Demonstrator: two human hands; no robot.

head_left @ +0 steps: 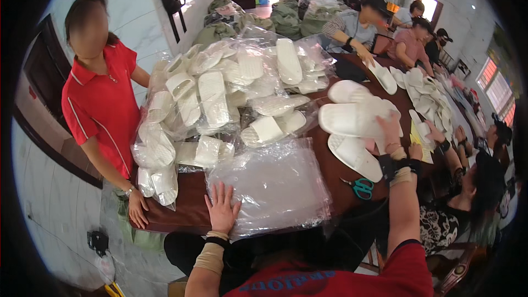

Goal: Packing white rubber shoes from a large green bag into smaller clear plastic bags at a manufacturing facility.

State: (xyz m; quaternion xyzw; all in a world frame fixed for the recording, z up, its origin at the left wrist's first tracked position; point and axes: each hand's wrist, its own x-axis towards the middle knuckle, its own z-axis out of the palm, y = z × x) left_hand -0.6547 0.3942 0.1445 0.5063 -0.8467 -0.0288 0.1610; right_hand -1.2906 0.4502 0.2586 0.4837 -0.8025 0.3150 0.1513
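Observation:
My left hand [223,208] lies flat with its fingers spread on the left edge of a stack of clear plastic bags [275,181]. Over to the right, my right hand [391,131] reaches onto a group of loose white slippers [346,118], its fingers stretched over the slippers' right side. One white slipper [355,157] lies slanted at the near side of this group. Teal-handled scissors [363,188] rest on the brown table near its front edge. Behind the bags rises a large heap of bagged white slippers [214,93].
A person in a red shirt [102,99] stands at the table's left end, one hand by its corner. More people sit along both sides at the right, with a pile of slippers [426,96] between them. Stuffed green sacks [286,19] stand behind the table.

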